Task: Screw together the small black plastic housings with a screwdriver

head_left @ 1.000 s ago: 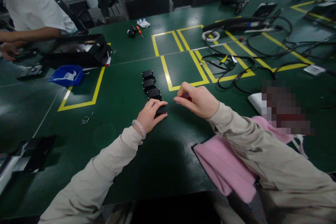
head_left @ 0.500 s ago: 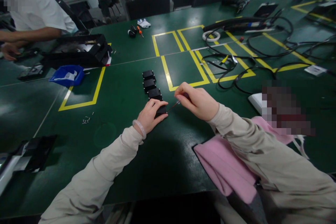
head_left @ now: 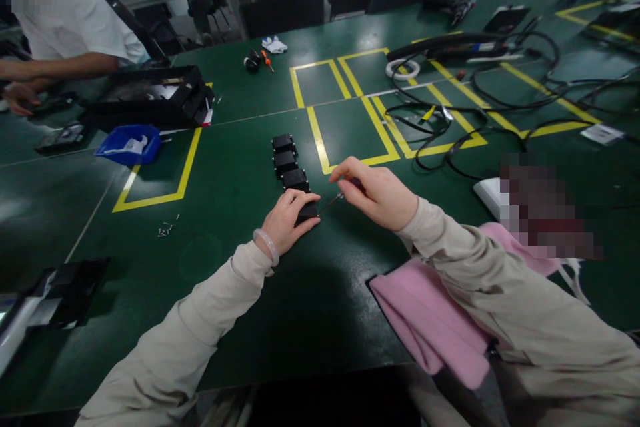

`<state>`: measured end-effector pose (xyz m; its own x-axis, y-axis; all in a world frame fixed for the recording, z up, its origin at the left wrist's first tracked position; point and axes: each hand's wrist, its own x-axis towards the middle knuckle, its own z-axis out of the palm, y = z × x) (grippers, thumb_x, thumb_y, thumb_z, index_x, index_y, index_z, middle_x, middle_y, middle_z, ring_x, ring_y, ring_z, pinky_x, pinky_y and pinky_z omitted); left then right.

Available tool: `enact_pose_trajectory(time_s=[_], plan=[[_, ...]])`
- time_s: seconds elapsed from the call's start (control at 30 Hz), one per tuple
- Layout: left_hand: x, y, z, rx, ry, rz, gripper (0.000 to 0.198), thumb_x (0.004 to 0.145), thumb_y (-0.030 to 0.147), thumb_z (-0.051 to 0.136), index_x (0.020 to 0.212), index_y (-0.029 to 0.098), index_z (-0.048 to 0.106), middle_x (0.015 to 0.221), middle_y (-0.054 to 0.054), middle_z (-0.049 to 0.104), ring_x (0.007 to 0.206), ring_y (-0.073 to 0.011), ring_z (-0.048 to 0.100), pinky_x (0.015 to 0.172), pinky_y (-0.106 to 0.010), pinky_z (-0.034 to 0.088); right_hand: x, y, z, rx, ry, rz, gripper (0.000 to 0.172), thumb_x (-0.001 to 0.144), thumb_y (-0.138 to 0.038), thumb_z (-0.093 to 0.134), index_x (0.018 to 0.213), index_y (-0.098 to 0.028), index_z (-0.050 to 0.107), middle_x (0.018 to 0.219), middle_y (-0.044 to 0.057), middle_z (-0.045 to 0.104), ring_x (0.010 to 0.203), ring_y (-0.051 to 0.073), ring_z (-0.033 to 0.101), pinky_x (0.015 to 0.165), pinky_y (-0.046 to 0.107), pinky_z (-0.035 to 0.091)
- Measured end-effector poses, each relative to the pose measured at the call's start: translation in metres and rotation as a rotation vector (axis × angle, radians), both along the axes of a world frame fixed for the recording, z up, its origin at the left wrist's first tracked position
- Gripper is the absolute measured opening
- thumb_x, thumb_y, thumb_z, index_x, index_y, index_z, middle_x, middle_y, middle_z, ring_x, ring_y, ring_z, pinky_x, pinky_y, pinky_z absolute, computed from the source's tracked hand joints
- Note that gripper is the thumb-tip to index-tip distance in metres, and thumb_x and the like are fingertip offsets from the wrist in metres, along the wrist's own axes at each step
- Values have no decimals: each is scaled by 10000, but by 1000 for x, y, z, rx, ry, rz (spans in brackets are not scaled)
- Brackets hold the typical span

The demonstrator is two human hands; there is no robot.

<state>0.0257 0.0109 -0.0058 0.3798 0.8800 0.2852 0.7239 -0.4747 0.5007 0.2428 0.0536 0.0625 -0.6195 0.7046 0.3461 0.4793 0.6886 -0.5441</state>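
Note:
My left hand (head_left: 289, 219) grips a small black block (head_left: 307, 212) on the green table, thumb and fingers on either side of it. Three similar black blocks (head_left: 295, 179) stand in a row just beyond, with small shiny bits at their corners. My right hand (head_left: 374, 193) is closed round the handle of a screwdriver (head_left: 331, 201). Its thin shaft slants down to the left, and the tip meets the right side of the held block at a corner. Most of the handle is hidden in my fingers. Several small screws (head_left: 165, 229) lie loose left of my left hand.
A blue tray (head_left: 128, 145) and a black open case (head_left: 150, 97) stand at the left, near a co-worker's arm (head_left: 55, 69). Black cables (head_left: 450, 110) coil across the right. Pink cloth (head_left: 430, 320) lies under my right forearm. Yellow tape (head_left: 353, 163) marks rectangles on the table.
My right hand's fingers have shifted slightly on the screwdriver handle, the index finger a little more extended. My left hand and the blocks look the same.

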Motion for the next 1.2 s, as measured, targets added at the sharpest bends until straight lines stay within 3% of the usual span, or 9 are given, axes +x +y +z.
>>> enact_pose_trajectory(time_s=[0.17,0.37,0.57,0.77,0.97,1.2], plan=[[0,0,0,-5,-7,-1,366,874,255,621,1227,197,542,1123,-88,529,1084,-239,541,959,-410,469,0,0,1,-22,-18,-40,269,930,-373,418,845,-177,581,612,-15,531,527,107,445,565,232,289],[0,0,-1,2,-6,-1,361,873,255,625,1220,198,541,1122,-85,529,1093,-236,539,973,-404,462,0,-1,2,-3,7,25,217,909,-232,395,1007,-158,573,654,-17,549,549,108,472,591,224,322],[0,0,0,-4,-5,2,360,873,255,624,1221,217,539,1121,-78,526,1086,-236,541,967,-412,465,0,0,1,-6,-2,-11,268,938,-362,423,859,-176,600,625,-14,559,549,103,462,577,227,300],[0,1,-1,0,-11,-3,363,871,249,626,1221,215,537,1113,-78,528,1085,-235,542,961,-408,466,1,-1,1,-9,29,35,229,911,-235,415,1034,-153,590,657,-19,563,549,102,482,596,219,340],[0,1,-1,0,-11,-2,360,872,255,625,1220,218,539,1113,-77,528,1080,-235,544,963,-413,465,-1,-1,2,-27,12,-7,241,933,-344,429,877,-175,592,650,-7,579,567,107,491,586,225,316],[0,1,0,-5,3,6,356,876,270,619,1219,210,546,1120,-85,534,1085,-239,547,955,-409,475,0,1,0,-33,50,28,176,910,-243,406,994,-164,539,638,-33,522,542,103,479,583,217,335]])
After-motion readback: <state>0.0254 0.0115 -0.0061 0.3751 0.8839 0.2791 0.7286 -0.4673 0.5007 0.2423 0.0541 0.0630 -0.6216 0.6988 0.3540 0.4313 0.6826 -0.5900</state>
